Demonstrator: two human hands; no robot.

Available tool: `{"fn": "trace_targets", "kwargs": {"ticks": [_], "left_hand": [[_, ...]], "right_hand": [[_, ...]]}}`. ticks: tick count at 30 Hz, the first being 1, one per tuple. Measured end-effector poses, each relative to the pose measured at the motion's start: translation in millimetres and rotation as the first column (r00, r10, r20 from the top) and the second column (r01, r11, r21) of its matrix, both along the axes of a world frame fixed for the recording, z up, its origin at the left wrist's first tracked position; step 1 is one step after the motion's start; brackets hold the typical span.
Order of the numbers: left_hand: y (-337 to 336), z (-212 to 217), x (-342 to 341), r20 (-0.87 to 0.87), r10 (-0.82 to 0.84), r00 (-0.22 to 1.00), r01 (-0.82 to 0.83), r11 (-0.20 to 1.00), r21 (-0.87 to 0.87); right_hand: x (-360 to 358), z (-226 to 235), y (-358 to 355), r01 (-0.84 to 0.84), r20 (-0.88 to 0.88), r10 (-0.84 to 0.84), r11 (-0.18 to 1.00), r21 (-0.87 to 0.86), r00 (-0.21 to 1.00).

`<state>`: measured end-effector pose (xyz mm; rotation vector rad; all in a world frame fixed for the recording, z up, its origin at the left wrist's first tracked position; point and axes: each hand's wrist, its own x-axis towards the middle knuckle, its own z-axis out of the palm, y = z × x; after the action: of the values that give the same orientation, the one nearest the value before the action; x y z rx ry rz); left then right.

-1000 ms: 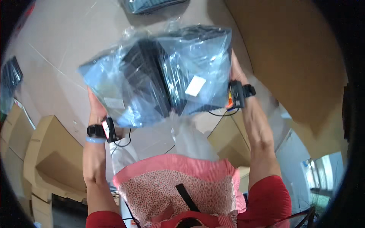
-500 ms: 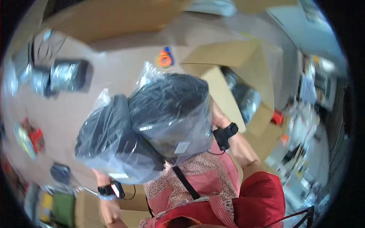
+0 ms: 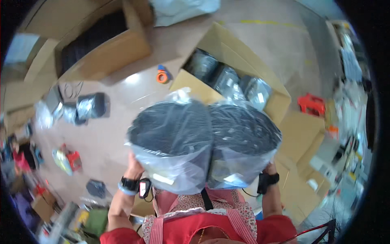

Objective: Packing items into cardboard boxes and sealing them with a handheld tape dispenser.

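Two bulky dark bundles in clear plastic bags are held up side by side before my apron. My left hand (image 3: pixel 135 166) presses the outer side of the left bagged bundle (image 3: pixel 172 130). At the outer side of the right bagged bundle (image 3: pixel 243 130), my right hand (image 3: pixel 270 167) grips it, mostly hidden behind the plastic. The bundles touch each other in the middle, and each carries a pale label low on its bag. Just beyond them stands an open cardboard box (image 3: pixel 199 87) with similar bagged bundles (image 3: pixel 227 83) inside.
An orange-and-blue tape dispenser (image 3: pixel 162 75) lies on the floor ahead. A large carton (image 3: pixel 109 57) with dark contents stands far left. More bagged bundles (image 3: pixel 91 106) and a red object (image 3: pixel 74 160) lie at left. A red crate-like thing (image 3: pixel 311 104) and a cluttered bench (image 3: pixel 333 162) are at right.
The two bundles have swung to the right and levelled out side by side. My view has shifted, showing more of the open box and the bundles in it.
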<state>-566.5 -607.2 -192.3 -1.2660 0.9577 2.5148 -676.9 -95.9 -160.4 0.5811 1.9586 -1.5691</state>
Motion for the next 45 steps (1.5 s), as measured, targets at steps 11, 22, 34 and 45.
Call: {"fn": "trace_targets", "kwargs": {"ticks": [11, 22, 34, 45], "left_hand": [[78, 63, 88, -0.053, 0.528, 0.847, -0.521, 0.847, 0.105], [230, 88, 383, -0.053, 0.998, -0.028, -0.997, -0.024, 0.078], [398, 46, 676, -0.023, 0.679, -0.734, -0.669, -0.729, -0.148], [395, -83, 836, -0.272, 0.402, -0.875, -0.370, -0.915, -0.162]], "right_hand": [[-130, 7, -117, -0.410, 0.290, 0.540, 0.818, -0.405, 0.790], [-32, -16, -345, -0.777, 0.235, 0.916, 0.400, -0.487, 0.324], [498, 14, -509, -0.720, -0.311, 0.773, -0.631, -0.289, -0.553], [824, -55, -597, -0.575, -0.076, 0.676, -0.676, -0.461, -0.733]]}}
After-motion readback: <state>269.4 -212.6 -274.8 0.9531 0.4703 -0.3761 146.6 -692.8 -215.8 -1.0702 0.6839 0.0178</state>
